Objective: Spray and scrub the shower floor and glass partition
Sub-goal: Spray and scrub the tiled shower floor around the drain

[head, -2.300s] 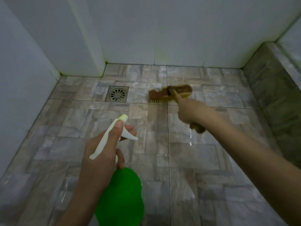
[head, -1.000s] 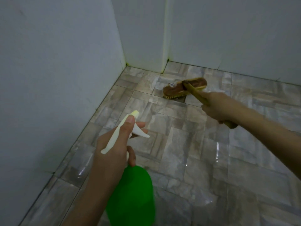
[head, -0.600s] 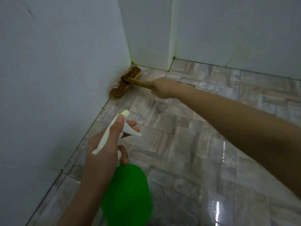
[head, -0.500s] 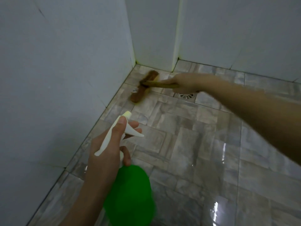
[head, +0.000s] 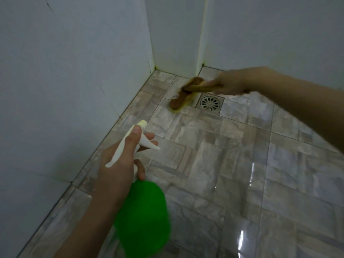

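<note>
"Shower floor (head: 214, 164) first: where does it lie in the head view, and where is the work?"

"It fills the lower right, wet and glinting toward its near edge. The scrub brush (head: 181, 98) sits bristles-down just left of the drain (head: 210, 103), near the floor's far left corner."

"Wasn't it against the left wall (head: 74, 71) half a second back?"

"It was. The stroke has swept it off that edge toward the drain. The person seems to be working that corner in passes, so floor scrubbing is under way, not finished."

"The hands?"

"The right hand (head: 230, 83), blurred by motion, has its fingers curled round the brush handle. The left hand (head: 119, 164) grips the neck of the green spray bottle (head: 143, 216) as before, thumb laid along the white head, fingers curled by the trigger."

"And the glass partition?"

"Not to be made out here; probably still to do."
</note>
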Tool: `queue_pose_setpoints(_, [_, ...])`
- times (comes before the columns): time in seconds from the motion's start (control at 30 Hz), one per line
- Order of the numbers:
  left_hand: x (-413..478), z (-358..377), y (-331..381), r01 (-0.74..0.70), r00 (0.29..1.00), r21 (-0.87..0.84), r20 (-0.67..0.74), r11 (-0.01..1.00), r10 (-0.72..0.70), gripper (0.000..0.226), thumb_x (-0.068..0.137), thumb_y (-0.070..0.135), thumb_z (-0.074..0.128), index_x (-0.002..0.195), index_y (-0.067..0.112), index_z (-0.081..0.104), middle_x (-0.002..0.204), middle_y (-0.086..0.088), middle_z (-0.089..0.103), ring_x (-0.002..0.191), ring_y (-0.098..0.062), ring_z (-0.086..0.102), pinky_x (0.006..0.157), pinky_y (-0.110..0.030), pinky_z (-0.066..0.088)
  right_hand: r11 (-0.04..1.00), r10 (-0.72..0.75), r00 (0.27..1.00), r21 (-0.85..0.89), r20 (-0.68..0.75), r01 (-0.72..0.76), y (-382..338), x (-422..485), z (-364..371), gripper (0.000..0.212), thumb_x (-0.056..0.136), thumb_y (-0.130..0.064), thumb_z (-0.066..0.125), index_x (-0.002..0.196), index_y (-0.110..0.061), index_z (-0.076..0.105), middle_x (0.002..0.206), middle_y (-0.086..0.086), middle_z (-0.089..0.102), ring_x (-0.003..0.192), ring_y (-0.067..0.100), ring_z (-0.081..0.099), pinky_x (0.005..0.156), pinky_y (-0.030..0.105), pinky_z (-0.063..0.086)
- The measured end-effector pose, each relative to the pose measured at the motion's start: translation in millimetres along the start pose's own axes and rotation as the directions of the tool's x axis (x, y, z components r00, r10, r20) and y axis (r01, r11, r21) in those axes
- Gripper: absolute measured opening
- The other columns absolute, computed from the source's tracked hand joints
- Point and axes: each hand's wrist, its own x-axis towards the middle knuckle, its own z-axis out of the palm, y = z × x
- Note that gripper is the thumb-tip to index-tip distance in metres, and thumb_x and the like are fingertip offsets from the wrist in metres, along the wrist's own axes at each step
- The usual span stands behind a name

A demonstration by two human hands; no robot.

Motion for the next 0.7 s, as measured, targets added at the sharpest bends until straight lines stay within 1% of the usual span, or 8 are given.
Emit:
queue_pose_setpoints(0.07, [-4, 3, 3, 0.009, 0.999, -0.009, 0.031, 1.000, -0.009, 0.045, 0.082, 0.062, 0.052, 0.085, 0.028, 0.080, 0.096, 0.000, 0.079, 0.038, -0.015, 0.045, 0.046, -0.027, 0.042, 0.980, 0.200, 0.978, -0.002, 0.061, -0.200, 16, -24, -7, 0.029, 0.098, -0.020, 0.043, 0.121, -0.010, 0.059, 0.060, 0.012, 0.050, 0.040, 0.020, 0.041, 0.037, 0.021, 0.035])
queue_pose_setpoints(0.17, [-7, 12, 8, 0.022, 0.998, -0.011, 0.053, 1.000, -0.021, 0.042, 0.078, 0.063, 0.050, 0.079, 0.034, 0.081, 0.096, 0.000, 0.079, 0.038, -0.015, 0.044, 0.045, -0.026, 0.041, 0.964, 0.265, 0.964, -0.032, -0.026, -0.266, 10, -22, 1, 0.025, 0.093, -0.011, 0.044, 0.104, 0.002, 0.061, 0.059, 0.012, 0.054, 0.042, 0.022, 0.045, 0.044, 0.025, 0.039])
queue_pose_setpoints(0.27, [-12, 21, 8, 0.002, 0.998, 0.023, 0.068, 1.000, -0.003, 0.036, 0.085, 0.066, 0.056, 0.079, 0.040, 0.080, 0.097, 0.004, 0.079, 0.038, -0.016, 0.044, 0.045, -0.026, 0.041, 0.980, 0.199, 0.969, 0.038, -0.149, -0.195, 3, -6, 28, 0.034, 0.096, -0.011, 0.042, 0.127, -0.010, 0.055, 0.071, 0.012, 0.057, 0.047, 0.023, 0.052, 0.041, 0.026, 0.042])
queue_pose_setpoints(0.33, [-16, 25, 6, -0.018, 0.997, 0.046, 0.077, 0.999, 0.015, 0.039, 0.089, 0.063, 0.056, 0.084, 0.034, 0.080, 0.097, 0.003, 0.079, 0.037, -0.017, 0.045, 0.048, -0.027, 0.042, 0.984, 0.172, 0.971, 0.080, -0.167, -0.161, 14, -19, 39, 0.042, 0.099, -0.015, 0.038, 0.139, -0.025, 0.043, 0.077, 0.014, 0.058, 0.050, 0.024, 0.054, 0.041, 0.027, 0.043])
queue_pose_setpoints(0.47, [-27, 31, 6, -0.026, 0.995, 0.048, 0.101, 0.999, 0.021, 0.046, 0.091, 0.059, 0.054, 0.091, 0.021, 0.078, 0.099, 0.000, 0.079, 0.037, -0.018, 0.044, 0.049, -0.029, 0.042, 0.955, 0.295, 0.953, 0.058, -0.064, -0.291, 40, -82, 56, 0.036, 0.099, -0.017, 0.039, 0.135, -0.018, 0.048, 0.077, 0.014, 0.062, 0.049, 0.020, 0.054, 0.038, 0.027, 0.042])
queue_pose_setpoints(0.57, [-37, 40, 9, -0.031, 0.991, 0.078, 0.131, 0.996, 0.020, 0.043, 0.090, 0.062, 0.056, 0.088, 0.026, 0.080, 0.099, 0.002, 0.079, 0.038, -0.019, 0.045, 0.049, -0.029, 0.043, 0.966, 0.260, 0.957, 0.046, -0.132, -0.256, 39, -99, 73, 0.048, 0.102, -0.019, 0.037, 0.148, -0.029, 0.031, 0.094, 0.015, 0.061, 0.061, 0.024, 0.056, 0.049, 0.032, 0.047])
queue_pose_setpoints(0.63, [-44, 47, 11, -0.043, 0.987, 0.096, 0.156, 0.994, 0.028, 0.038, 0.089, 0.063, 0.055, 0.086, 0.034, 0.080, 0.099, 0.006, 0.079, 0.038, -0.017, 0.046, 0.052, -0.032, 0.044, 0.965, 0.234, 0.953, 0.166, -0.194, -0.203, 49, -86, 78, 0.051, 0.103, -0.022, 0.038, 0.151, -0.034, 0.024, 0.096, 0.017, 0.060, 0.064, 0.026, 0.056, 0.056, 0.032, 0.050])
queue_pose_setpoints(0.7, [-50, 52, 7, -0.050, 0.984, 0.100, 0.173, 0.994, 0.032, 0.038, 0.089, 0.064, 0.056, 0.088, 0.034, 0.079, 0.099, 0.005, 0.079, 0.039, -0.018, 0.048, 0.055, -0.037, 0.044, 0.904, 0.291, 0.936, 0.378, -0.199, -0.200, 71, -86, 78, 0.049, 0.101, -0.028, 0.043, 0.148, -0.035, 0.033, 0.077, 0.011, 0.056, 0.053, 0.023, 0.052, 0.046, 0.027, 0.044])
